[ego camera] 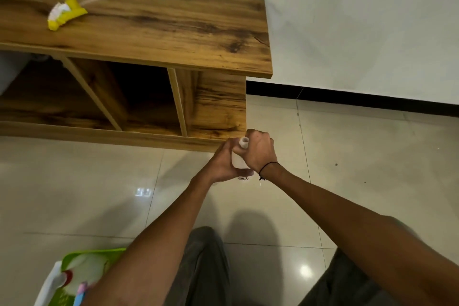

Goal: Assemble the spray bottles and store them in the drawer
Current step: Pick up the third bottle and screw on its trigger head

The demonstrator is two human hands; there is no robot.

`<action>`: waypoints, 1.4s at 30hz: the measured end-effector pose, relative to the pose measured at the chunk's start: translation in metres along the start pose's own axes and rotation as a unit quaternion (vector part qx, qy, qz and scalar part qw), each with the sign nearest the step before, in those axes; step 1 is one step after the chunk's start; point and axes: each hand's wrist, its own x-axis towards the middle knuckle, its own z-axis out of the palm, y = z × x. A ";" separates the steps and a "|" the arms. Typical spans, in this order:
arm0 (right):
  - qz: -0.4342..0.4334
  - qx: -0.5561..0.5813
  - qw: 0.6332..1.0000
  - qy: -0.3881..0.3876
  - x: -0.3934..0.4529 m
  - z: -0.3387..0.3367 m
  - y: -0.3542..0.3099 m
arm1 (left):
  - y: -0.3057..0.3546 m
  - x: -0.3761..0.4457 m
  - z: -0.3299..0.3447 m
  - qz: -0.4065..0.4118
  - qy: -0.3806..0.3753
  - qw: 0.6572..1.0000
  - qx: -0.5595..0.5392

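A clear plastic spray bottle (239,161) is held between both hands above the tiled floor, just in front of the wooden cabinet's right corner. My left hand (224,164) wraps the bottle's body from the left. My right hand (259,150) grips its upper part, and a white neck or cap (243,142) sticks out between the fingers. Most of the bottle is hidden by the hands. On the cabinet top (159,25) at the far left lies a yellow spray head (65,13) with a long thin tube.
The low wooden cabinet has open compartments (139,102) below its top. A green tray (82,273) with white and pink items sits on the floor at the lower left. My knees in grey trousers are at the bottom. A white wall with a black skirting runs on the right.
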 end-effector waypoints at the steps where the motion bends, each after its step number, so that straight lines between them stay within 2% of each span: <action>1: -0.011 0.010 1.000 0.002 -0.004 -0.003 -0.011 | 0.001 -0.007 -0.004 0.009 0.008 1.000 -0.012; 6: -0.070 0.044 0.997 -0.012 -0.016 -0.011 -0.067 | -0.004 -0.048 -0.034 -0.029 0.078 0.996 -0.028; 12: -0.145 0.090 0.985 -0.021 -0.004 -0.005 -0.138 | -0.013 -0.075 -0.099 -0.064 0.178 0.982 -0.026; 19: -0.245 0.103 0.964 -0.011 0.020 0.013 -0.224 | -0.022 -0.096 -0.176 -0.061 0.264 0.962 -0.042; 23: -0.285 0.117 0.951 -0.041 0.028 0.018 -0.269 | -0.028 -0.109 -0.212 -0.080 0.308 0.948 -0.029; 30: -0.328 0.113 0.933 -0.094 0.053 0.001 -0.358 | -0.018 -0.120 -0.291 -0.093 0.363 0.926 -0.035; 36: -0.373 0.099 0.916 -0.105 0.076 -0.017 -0.434 | 0.006 -0.126 -0.351 -0.106 0.411 0.904 -0.057; 42: -0.408 0.122 0.898 -0.113 0.102 -0.042 -0.485 | 0.034 -0.127 -0.407 -0.064 0.449 0.891 -0.034</action>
